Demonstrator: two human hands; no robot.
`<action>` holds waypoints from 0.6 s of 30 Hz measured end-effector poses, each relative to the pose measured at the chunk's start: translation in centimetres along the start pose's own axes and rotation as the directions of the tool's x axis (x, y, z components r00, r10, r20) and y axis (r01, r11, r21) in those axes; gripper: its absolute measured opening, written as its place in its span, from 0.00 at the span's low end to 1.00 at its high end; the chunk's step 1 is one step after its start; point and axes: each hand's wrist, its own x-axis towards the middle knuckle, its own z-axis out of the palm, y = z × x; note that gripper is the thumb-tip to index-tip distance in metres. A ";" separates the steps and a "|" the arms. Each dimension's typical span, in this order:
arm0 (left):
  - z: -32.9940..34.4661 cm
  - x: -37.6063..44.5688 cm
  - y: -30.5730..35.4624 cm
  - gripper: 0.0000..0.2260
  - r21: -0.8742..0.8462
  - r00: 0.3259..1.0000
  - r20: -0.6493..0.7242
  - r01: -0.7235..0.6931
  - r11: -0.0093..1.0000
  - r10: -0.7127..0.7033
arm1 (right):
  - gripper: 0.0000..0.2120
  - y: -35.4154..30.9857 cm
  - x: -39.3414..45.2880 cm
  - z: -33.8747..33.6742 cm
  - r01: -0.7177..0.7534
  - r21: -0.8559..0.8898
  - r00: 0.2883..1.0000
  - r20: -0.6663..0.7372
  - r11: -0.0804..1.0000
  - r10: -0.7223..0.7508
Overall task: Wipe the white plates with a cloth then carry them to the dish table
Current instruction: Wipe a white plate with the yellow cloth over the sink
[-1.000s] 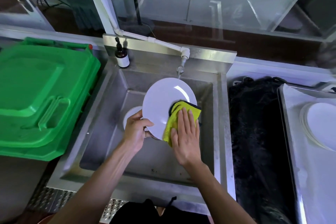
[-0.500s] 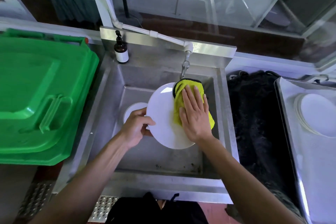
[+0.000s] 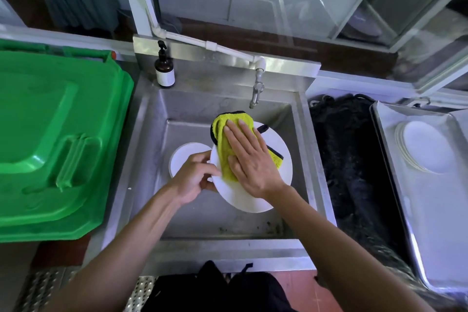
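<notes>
Over the steel sink point(image 3: 149, 139) I hold a white plate point(image 3: 279, 157) tilted toward me. My left hand point(image 3: 195, 177) grips its left rim. My right hand point(image 3: 249, 159) lies flat with straight fingers on a yellow-green cloth point(image 3: 221, 134), pressing it against the upper left of the plate's face. Another white plate point(image 3: 183, 157) lies on the sink floor behind my left hand. A stack of white plates point(image 3: 425, 147) sits on the metal tray point(image 3: 395, 185) at the right.
A tap point(image 3: 257, 88) hangs just above the cloth. A brown pump bottle point(image 3: 164, 68) stands on the sink's back left corner. A green bin lid point(image 3: 50, 139) fills the left. A black mat point(image 3: 352, 159) lies between sink and tray.
My right hand has slid the cloth from the plate's right side up and across to its upper left. The plate has tipped flatter and shifted a little right.
</notes>
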 end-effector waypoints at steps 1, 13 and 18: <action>0.0 0.0 -0.1 0.15 0.011 1.000 -0.021 -0.006 1.000 0.006 | 0.28 0.2 0.1 0.1 -0.042 0.000 0.999 -0.012 0.999 0.042; 1.2 0.6 -0.8 0.16 -0.024 0.971 -0.221 -0.096 0.995 0.088 | 0.32 -1.0 -1.8 2.4 -0.610 0.117 0.784 -0.055 0.783 0.619; 1.7 1.2 -0.7 0.18 -0.108 0.974 -0.210 -0.112 0.988 0.088 | 0.30 -3.6 -3.0 3.7 -0.575 0.120 0.810 -0.059 0.810 0.584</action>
